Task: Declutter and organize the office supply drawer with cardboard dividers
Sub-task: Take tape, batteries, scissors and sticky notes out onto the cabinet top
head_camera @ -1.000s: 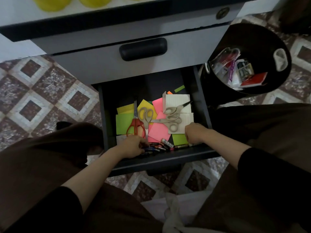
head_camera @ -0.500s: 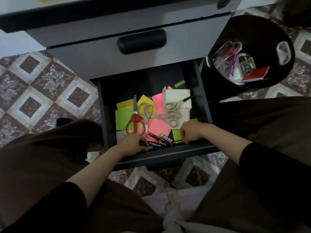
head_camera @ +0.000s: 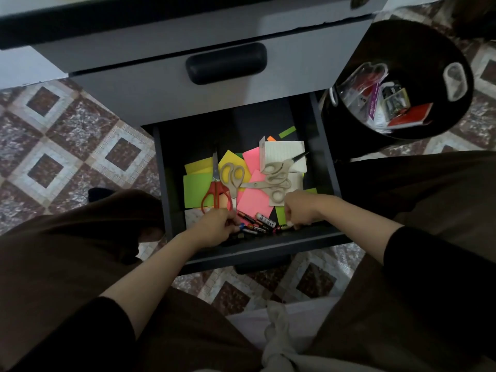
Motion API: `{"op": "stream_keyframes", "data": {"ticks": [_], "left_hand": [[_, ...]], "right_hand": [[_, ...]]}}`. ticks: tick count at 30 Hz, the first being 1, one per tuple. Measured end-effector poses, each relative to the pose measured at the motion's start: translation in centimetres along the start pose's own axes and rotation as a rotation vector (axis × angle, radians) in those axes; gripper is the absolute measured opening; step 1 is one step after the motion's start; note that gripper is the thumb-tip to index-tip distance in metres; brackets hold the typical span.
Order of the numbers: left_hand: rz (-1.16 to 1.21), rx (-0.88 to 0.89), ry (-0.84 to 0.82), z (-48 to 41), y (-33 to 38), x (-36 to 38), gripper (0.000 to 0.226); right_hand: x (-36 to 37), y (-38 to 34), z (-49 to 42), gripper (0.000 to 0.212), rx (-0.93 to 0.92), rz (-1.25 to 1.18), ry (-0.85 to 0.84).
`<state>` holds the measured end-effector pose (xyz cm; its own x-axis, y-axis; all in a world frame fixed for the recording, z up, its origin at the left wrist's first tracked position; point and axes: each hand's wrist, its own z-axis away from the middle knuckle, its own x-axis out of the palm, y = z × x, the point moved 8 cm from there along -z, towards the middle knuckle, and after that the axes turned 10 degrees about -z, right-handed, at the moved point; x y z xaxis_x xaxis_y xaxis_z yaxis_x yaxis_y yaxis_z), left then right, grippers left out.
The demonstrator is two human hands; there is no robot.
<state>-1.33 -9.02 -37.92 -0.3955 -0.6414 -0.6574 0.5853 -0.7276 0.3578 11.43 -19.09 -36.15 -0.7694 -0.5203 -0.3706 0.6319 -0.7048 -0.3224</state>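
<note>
Sorting the loose batteries [head_camera: 257,224] at the front edge of the drawer [head_camera: 332,183]; head view only.

Hands: left hand [head_camera: 214,228] is in the drawer's front left, fingers curled round the left end of the battery pile, gripping some. Right hand [head_camera: 299,210] is at the drawer's front right, fingers curled downward. What it holds is hidden, so I cannot tell.

Step, as I judge it: decluttering by gathering like with like, early in the task. No cardboard dividers are visible in the drawer.

Mid-drawer contents: red scissors [head_camera: 216,194] and two beige scissors [head_camera: 273,181] lie on overlapping coloured paper notes [head_camera: 252,200]. The back of the drawer is dark.

Next move, judged: collect the batteries into one handful and lift them clear. They are round and will likely roll, so a closed grip is needed. Scissors blades point toward the drawer's back, away from my fingers.

Surroundings: a black bin [head_camera: 418,76] holding packaging stands right of the drawer. A closed upper drawer with a dark handle [head_camera: 226,63] sits above it. Patterned floor tiles [head_camera: 67,135] lie to its left.
</note>
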Motion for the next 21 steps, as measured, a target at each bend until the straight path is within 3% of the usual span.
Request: {"op": "stream_keyframes", "data": {"ticks": [8, 21], "left_hand": [[0.010, 0.030, 0.257, -0.4, 0.4, -3.0, 0.020], [-0.473, 0.265, 0.193, -1.1, 3.7, -1.1, 0.032]], "right_hand": [[-0.7, -1.6, -0.2, 0.025, -0.124, -0.056, 0.170], [-1.2, -0.4, -1.1, 0.023, -0.094, -0.135, 0.198]]}}
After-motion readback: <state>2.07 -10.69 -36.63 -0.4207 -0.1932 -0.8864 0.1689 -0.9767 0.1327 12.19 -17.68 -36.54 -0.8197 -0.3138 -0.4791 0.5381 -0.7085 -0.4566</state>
